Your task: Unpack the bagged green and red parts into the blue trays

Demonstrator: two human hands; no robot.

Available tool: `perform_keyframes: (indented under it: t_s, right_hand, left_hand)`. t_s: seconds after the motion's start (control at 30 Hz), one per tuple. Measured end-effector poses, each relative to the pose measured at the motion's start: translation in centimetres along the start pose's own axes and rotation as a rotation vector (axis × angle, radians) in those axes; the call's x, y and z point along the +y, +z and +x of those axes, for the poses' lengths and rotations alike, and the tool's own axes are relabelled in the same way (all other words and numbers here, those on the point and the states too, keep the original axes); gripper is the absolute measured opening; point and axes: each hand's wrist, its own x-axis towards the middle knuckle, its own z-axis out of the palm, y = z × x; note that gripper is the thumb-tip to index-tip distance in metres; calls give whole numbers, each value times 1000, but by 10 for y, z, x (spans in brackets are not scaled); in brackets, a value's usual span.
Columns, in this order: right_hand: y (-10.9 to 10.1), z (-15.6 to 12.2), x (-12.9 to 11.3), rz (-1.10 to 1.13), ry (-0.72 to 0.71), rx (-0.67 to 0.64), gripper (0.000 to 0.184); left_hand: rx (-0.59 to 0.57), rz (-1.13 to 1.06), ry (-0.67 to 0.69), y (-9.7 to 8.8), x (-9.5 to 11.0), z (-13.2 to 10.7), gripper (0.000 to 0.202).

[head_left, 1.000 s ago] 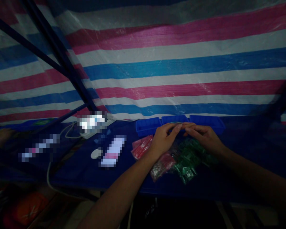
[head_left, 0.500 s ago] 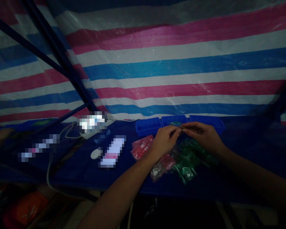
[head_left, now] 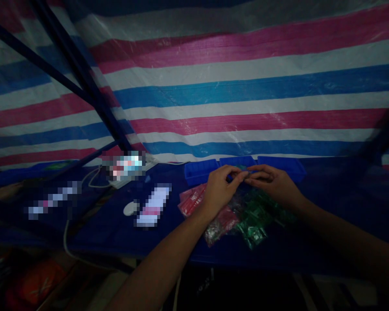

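My left hand [head_left: 221,185] and my right hand [head_left: 274,180] meet fingertip to fingertip above the front of the blue bins. Both are closed in a pinch; whatever lies between the fingertips is too small and dark to make out. A bluish-green bit shows just behind them, at the middle blue bin [head_left: 227,161]. Below my left hand lie pink-red plastic bags [head_left: 191,199] and a clear and reddish bag [head_left: 225,224]. Green plastic bags [head_left: 253,220] lie under and in front of my right hand, partly in its shadow.
A left blue bin [head_left: 201,172] and a right blue bin [head_left: 294,168] flank the middle one. Further left on the blue table [head_left: 106,224] are a blurred-out phone-like screen [head_left: 154,206], a white round object [head_left: 130,209] and a white power strip [head_left: 126,179] with cables. Striped sheeting [head_left: 246,95] hangs behind.
My hands have risen slightly, and the right fingers are straighter. The dark thin thing seen by the right hand no longer shows. At far left, another person's hand has moved down into shadow.
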Motion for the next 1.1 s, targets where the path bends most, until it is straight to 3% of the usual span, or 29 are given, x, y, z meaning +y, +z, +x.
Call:
perform_keyframes:
  t_s: [0.13, 0.3, 0.47, 0.7, 0.83, 0.93, 1.0, 1.1]
  right_hand:
    - [-4, 3, 2, 4, -30, 75, 47]
    - [-16, 10, -1, 8, -106, 286, 45]
    - [-27, 17, 1, -25, -177, 387, 42]
    - [-52, 25, -2, -469, -395, 539, 29]
    - [-76, 33, 6, -776, -412, 534, 25]
    - [-92, 42, 20, -1034, -393, 334, 22]
    - [-97, 46, 28, -1171, -392, 232, 26]
    - [-93, 45, 30, -1231, -416, 244, 30]
  left_hand:
    - [-48, 129, -5, 2, -4, -2, 41]
    - [-214, 385, 73, 9, -17, -8, 42]
    - [-292, 467, 130, 11, -26, -13, 47]
    - [-360, 479, 122, 8, -28, -14, 45]
    - [-364, 473, 97, 9, -30, -14, 45]
    - [-381, 491, 71, 10, -31, -13, 41]
    - [-376, 494, 62, 11, -31, -11, 37]
    - [-338, 469, 45, 10, -30, -9, 31]
